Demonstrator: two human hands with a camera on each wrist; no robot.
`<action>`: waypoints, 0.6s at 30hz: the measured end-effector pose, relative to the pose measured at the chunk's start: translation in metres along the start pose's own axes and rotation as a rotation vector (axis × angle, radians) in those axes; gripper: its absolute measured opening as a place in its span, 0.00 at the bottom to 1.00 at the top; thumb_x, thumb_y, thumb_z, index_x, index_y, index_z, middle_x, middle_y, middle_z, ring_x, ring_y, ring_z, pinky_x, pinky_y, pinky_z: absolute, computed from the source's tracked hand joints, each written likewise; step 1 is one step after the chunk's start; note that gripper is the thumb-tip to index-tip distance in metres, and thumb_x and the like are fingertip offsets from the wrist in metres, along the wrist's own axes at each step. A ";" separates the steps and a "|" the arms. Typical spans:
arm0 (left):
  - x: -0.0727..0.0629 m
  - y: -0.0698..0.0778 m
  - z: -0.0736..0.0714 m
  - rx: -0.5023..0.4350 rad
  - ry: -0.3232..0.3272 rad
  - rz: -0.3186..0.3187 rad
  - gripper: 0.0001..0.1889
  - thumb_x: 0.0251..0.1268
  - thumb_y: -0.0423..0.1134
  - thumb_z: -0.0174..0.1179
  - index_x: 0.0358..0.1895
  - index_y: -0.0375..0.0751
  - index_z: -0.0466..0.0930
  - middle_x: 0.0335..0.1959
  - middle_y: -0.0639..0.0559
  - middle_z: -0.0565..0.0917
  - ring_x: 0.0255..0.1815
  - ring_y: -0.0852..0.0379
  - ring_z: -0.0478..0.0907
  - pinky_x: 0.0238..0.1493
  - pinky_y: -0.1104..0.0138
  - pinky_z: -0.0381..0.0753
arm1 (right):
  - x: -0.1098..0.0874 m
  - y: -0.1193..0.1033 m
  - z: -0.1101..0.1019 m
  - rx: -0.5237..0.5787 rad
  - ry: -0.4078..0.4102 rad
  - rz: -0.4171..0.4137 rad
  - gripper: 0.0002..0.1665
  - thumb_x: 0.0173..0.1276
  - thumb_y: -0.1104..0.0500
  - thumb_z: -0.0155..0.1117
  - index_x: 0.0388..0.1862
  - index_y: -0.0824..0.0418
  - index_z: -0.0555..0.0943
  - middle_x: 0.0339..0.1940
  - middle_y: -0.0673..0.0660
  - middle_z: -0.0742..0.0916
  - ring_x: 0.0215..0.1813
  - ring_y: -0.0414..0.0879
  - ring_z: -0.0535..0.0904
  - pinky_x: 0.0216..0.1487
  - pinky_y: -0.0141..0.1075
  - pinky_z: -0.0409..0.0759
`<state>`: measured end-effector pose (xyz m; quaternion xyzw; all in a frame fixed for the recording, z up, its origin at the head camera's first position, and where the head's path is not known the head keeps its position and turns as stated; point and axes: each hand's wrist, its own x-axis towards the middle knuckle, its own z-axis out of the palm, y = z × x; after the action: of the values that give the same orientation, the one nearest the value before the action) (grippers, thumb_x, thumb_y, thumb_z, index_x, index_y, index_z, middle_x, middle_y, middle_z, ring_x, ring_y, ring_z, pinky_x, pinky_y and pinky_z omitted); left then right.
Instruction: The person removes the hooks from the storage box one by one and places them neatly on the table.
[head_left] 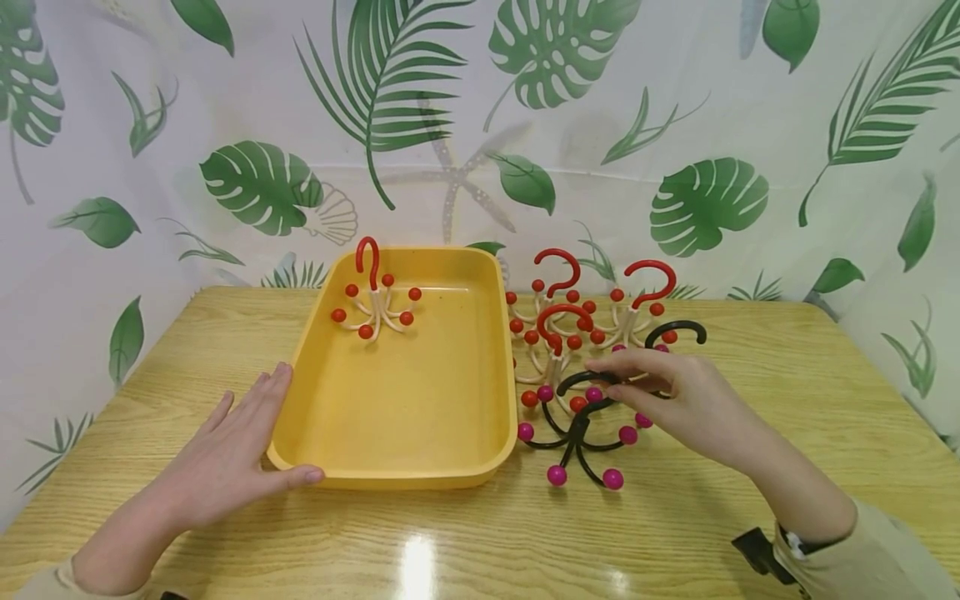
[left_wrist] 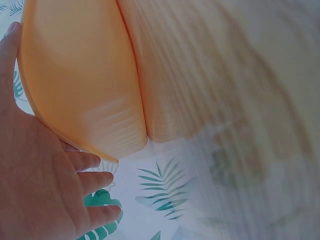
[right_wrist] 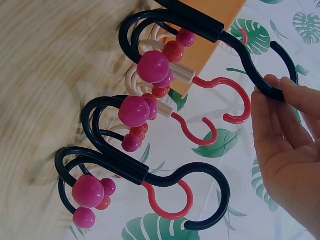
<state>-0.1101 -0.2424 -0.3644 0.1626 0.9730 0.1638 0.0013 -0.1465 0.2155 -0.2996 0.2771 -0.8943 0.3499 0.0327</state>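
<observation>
My left hand (head_left: 225,467) lies with straight fingers against the left side of a yellow tray (head_left: 508,367), thumb at its near left corner; the left wrist view shows the fingers along the tray wall (left_wrist: 75,75). To the tray's right, my right hand (head_left: 697,404) pinches the curved hook of a black multi-arm hanger (head_left: 577,429) with magenta ball tips. In the right wrist view, thumb and fingertips meet on that black hook (right_wrist: 267,90). A second black hanger (right_wrist: 145,175) stands beside it, partly behind the hand in the head view.
Inside the tray, at its back left, stands a cream hanger (head_left: 377,310) with a red hook and red balls. Three similar red-hooked hangers (head_left: 632,321) crowd the table right of the tray. A leaf-print cloth (head_left: 585,192) hangs behind the wooden table (head_left: 810,400).
</observation>
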 end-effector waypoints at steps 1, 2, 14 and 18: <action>0.000 0.000 0.000 0.000 0.000 0.000 0.61 0.54 0.70 0.57 0.76 0.41 0.29 0.77 0.42 0.40 0.75 0.38 0.42 0.70 0.41 0.37 | 0.000 0.000 0.000 -0.007 0.002 -0.012 0.22 0.63 0.71 0.64 0.55 0.55 0.82 0.49 0.54 0.85 0.42 0.43 0.84 0.36 0.33 0.83; 0.000 0.000 0.000 -0.001 -0.001 0.001 0.61 0.54 0.70 0.57 0.76 0.41 0.28 0.77 0.42 0.40 0.75 0.38 0.42 0.70 0.41 0.36 | 0.000 0.000 0.000 -0.012 0.004 -0.024 0.22 0.63 0.71 0.64 0.55 0.55 0.82 0.50 0.54 0.85 0.42 0.43 0.84 0.38 0.33 0.83; 0.001 0.001 -0.001 -0.005 -0.002 0.000 0.61 0.55 0.70 0.58 0.76 0.40 0.29 0.77 0.41 0.40 0.75 0.38 0.42 0.70 0.42 0.35 | 0.000 -0.002 -0.004 -0.058 0.007 -0.045 0.22 0.62 0.70 0.66 0.55 0.57 0.80 0.47 0.51 0.87 0.44 0.43 0.84 0.42 0.33 0.82; 0.001 0.001 -0.001 -0.006 -0.004 -0.001 0.61 0.54 0.70 0.58 0.76 0.40 0.28 0.77 0.41 0.40 0.75 0.38 0.42 0.70 0.42 0.35 | 0.000 -0.007 -0.006 -0.057 0.012 -0.021 0.22 0.62 0.68 0.67 0.56 0.56 0.80 0.49 0.50 0.86 0.48 0.43 0.83 0.45 0.31 0.81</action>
<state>-0.1105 -0.2418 -0.3637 0.1623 0.9726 0.1664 0.0040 -0.1442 0.2149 -0.2913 0.2835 -0.9006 0.3256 0.0495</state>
